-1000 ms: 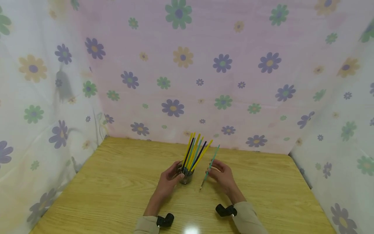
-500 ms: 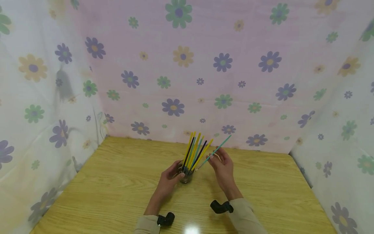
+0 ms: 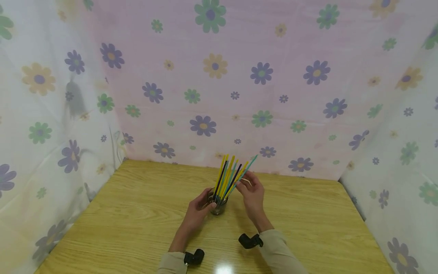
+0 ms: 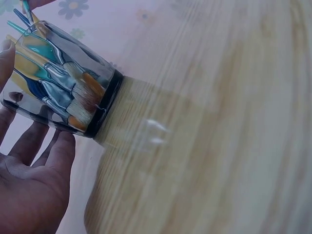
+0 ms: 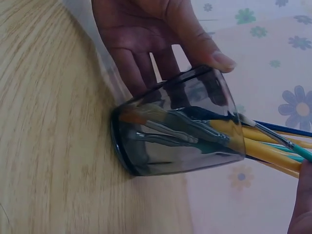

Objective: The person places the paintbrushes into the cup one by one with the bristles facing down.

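Near the middle of the table, a smoky clear glass (image 3: 218,210) holds several paintbrushes (image 3: 224,179) with yellow, dark blue and teal handles, bristles down. My left hand (image 3: 197,214) grips the glass from its left side, thumb in front and fingers behind. Between thumb and fingers, my right hand (image 3: 252,195) pinches a slim teal paintbrush (image 3: 252,160) on the right of the glass. That brush leans with its handle up and right. In the right wrist view its pale bristle tip (image 5: 247,120) is at the glass's mouth.
The glass stands on a wood-grain table (image 3: 137,213). Flower-patterned cloth (image 3: 232,49) hangs behind the table and along both sides. A black wrist mount (image 3: 194,257) sits on the left sleeve and another black mount (image 3: 249,241) on the right.
My right hand has lifted and tilted the teal paintbrush, then carried it left to the glass, so its bristle end now meets the mouth. My left hand stays on the glass.
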`<move>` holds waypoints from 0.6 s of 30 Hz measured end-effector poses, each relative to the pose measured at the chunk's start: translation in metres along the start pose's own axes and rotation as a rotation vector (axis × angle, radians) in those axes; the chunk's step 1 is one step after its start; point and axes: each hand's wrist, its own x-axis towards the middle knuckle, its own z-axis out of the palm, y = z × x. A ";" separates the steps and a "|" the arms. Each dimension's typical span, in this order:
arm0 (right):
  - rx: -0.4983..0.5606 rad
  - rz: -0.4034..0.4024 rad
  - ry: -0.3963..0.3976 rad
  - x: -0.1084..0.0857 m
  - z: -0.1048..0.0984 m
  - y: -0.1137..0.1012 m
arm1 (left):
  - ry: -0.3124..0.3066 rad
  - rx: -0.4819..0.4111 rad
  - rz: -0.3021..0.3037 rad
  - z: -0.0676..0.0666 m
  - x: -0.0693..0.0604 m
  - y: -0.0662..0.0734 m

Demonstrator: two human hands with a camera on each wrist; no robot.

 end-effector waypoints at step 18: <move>-0.202 -0.034 0.010 -0.008 0.008 0.025 | 0.007 -0.016 0.004 0.001 0.000 -0.001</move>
